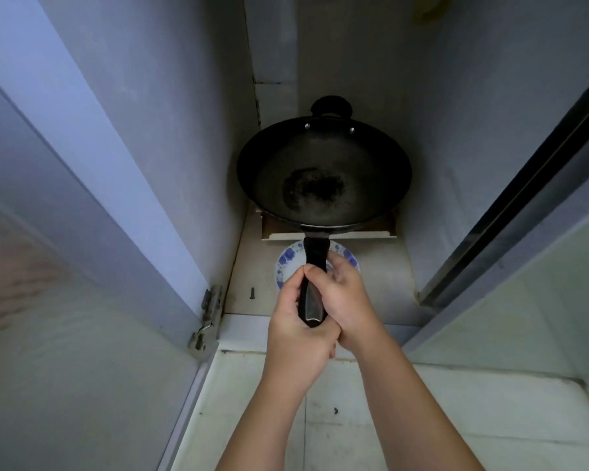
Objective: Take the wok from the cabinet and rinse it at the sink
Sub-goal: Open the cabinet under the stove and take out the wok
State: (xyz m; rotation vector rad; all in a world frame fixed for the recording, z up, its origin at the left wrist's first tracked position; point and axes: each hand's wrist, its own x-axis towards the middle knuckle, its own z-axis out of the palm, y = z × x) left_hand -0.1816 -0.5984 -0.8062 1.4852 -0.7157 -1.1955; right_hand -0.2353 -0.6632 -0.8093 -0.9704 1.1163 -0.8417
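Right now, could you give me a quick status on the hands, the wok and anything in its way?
Left hand and right hand both shut on wok handle. Wok inside open cabinet. Blue-patterned plate under the handle; loose screw on cabinet floor.

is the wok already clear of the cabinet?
No. The wok sits inside the cabinet, pan over the cabinet floor, while the left hand and right hand grip its handle near the opening.

The wok (323,175) sits inside the cabinet (184,96) behind a plate (286,263), its handle (313,283) between both hands (317,311).
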